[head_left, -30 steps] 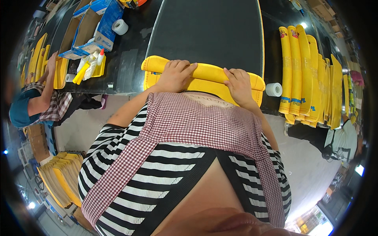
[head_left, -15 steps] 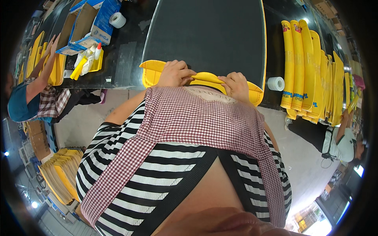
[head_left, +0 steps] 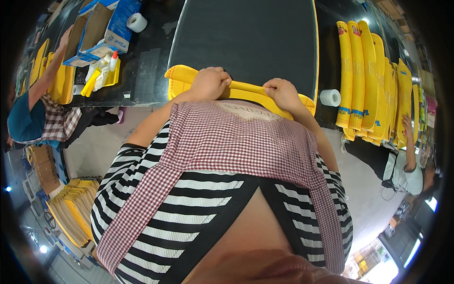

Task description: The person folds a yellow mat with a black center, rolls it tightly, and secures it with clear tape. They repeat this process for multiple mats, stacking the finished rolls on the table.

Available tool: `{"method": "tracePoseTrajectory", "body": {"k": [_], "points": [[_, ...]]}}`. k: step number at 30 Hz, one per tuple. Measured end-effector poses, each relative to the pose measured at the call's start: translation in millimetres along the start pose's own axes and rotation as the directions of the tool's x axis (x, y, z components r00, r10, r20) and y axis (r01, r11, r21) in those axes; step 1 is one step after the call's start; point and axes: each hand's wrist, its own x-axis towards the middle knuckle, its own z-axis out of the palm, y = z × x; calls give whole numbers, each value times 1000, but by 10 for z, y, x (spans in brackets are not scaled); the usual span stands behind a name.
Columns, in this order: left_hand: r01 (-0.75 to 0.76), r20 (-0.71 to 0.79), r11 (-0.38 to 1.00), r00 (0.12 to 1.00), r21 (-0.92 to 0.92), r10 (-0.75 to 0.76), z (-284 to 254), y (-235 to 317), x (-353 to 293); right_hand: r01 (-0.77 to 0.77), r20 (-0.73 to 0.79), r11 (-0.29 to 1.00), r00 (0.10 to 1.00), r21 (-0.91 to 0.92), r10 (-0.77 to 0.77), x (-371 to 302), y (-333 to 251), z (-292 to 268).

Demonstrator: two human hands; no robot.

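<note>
A large sheet, black on its upper face and yellow on its underside, lies on the table in front of me. Its near edge is curled over into a narrow yellow roll. My left hand is closed on the roll left of its middle, fingers bent over the top. To the right, my right hand pinches the same roll between thumb and fingers. Beyond my hands the yellow edge flares out more loosely at both corners. My apron hides part of the near edge.
Several yellow rolls lie side by side at right, beside a white tape roll. At left are blue cardboard boxes, another tape roll and a yellow tray with bottles. Co-workers stand on both sides.
The curled edge has become a tighter, straighter roll. Both hands have shifted slightly away from me along with it. The right co-worker's hand has moved up onto the yellow rolls.
</note>
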Motion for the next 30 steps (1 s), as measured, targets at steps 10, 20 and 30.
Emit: {"method": "tracePoseTrajectory", "body": {"k": [10, 20, 30], "points": [[89, -18, 995, 996, 51, -88, -47, 138, 89, -112, -72, 994, 991, -2, 111, 48, -22, -27], [-123, -38, 959, 990, 256, 138, -50, -73, -36, 381, -239, 774, 801, -506, -549, -114, 355, 216], [-68, -127, 928, 984, 366, 122, -199, -218, -404, 345, -114, 660, 829, -667, -548, -423, 388, 2]]}}
